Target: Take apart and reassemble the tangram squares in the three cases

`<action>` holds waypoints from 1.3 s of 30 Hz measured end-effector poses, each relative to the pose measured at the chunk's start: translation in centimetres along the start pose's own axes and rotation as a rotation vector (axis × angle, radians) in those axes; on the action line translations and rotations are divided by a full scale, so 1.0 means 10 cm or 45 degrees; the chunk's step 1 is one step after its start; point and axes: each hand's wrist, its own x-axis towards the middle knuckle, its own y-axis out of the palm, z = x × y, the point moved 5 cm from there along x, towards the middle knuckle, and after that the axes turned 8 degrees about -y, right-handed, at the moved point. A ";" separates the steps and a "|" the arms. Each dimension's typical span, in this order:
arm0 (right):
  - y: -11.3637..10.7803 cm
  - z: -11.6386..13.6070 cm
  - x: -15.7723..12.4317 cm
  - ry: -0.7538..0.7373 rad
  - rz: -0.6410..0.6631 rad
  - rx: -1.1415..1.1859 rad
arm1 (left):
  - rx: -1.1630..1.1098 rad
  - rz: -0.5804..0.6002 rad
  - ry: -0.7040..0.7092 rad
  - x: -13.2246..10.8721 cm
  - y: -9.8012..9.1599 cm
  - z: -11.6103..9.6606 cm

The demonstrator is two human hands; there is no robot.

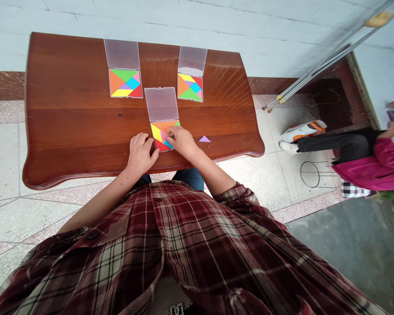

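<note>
The nearest tangram case [161, 105] lies with its clear lid folded back and its tray in front of me. Yellow [156, 132], orange, pink, blue and red [162, 145] pieces show in the tray, with a bit of green at its right corner. My left hand [140, 152] rests on the table at the tray's left edge, fingers spread, holding nothing. Over the tray's right part is my right hand [183, 141], its thumb and fingers bent together at the pieces; what they pinch, if anything, is hidden. A purple triangle [204, 139] lies alone to the right.
Two open tangram cases with filled trays [125, 83] [190, 87] lie farther back on the brown table [68, 122]. At the far right a seated person in a magenta top [377, 164] holds something small. Poles [302, 85] lean near a bag [304, 130].
</note>
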 end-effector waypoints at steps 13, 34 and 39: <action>0.00 0.02 0.00 -0.011 0.020 -0.018 | 0.035 0.000 -0.004 0.00 0.00 -0.01; -0.37 -0.36 -0.19 0.104 -0.277 0.137 | 0.039 0.050 0.018 0.00 -0.04 -0.05; -0.62 -0.94 -0.47 0.301 -0.368 0.083 | 0.024 0.023 0.028 0.00 -0.03 -0.03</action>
